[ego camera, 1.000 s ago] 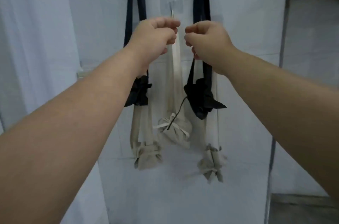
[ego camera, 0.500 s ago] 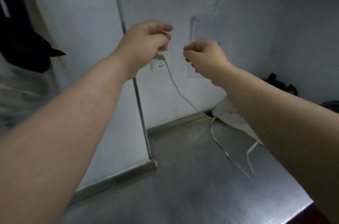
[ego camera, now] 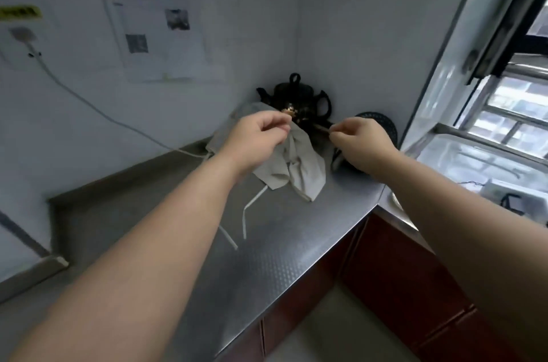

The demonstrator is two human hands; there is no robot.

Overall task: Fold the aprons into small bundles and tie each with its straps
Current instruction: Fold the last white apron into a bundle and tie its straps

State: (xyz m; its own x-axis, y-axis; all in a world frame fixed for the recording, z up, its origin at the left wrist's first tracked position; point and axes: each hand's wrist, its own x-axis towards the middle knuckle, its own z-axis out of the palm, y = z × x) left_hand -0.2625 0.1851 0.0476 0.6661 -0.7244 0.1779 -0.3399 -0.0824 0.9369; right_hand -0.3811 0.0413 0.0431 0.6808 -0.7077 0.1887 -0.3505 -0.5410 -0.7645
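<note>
**Apron held up close to a teapot: knock, tangle and slip risks**

Works over a steel tabletop (ego camera: 281,258) set into a corner. Holds the beige apron (ego camera: 296,166) up by its top, crumpled, with the lower folds resting on the metal at the back. Pinches the cloth with the left hand (ego camera: 255,139), fingers (ego camera: 274,124) curled together on it. Pinches a thin tan strip (ego camera: 324,128), likely a strap end, with the right hand (ego camera: 363,143), fingers (ego camera: 341,132) closed on it.

Biggest risk: swinging the cloth back into the black teapot (ego camera: 296,97) just behind and tipping or dragging it, for lack of room there. Safer to bring the work toward the front edge.

Next: folding while bunched and ending with a loose, lopsided bundle. Calls for spreading flat first.

Then: trapping the two white straps (ego camera: 247,215), trailing forward across the tabletop, under a fold and leaving too little to tie with.

Smallest: letting the strip slide out of so light a pinch.

Around, by size:
- window (ego camera: 519,124) at the right
- papers (ego camera: 160,35) on the wall
- red-brown cabinet (ego camera: 400,272) below
- white cable (ego camera: 89,103) running down to the tabletop near the apron's left edge, easy to hook along with a strap
- round black mesh thing (ego camera: 382,124) just behind the right hand, blocking any sweep that way
</note>
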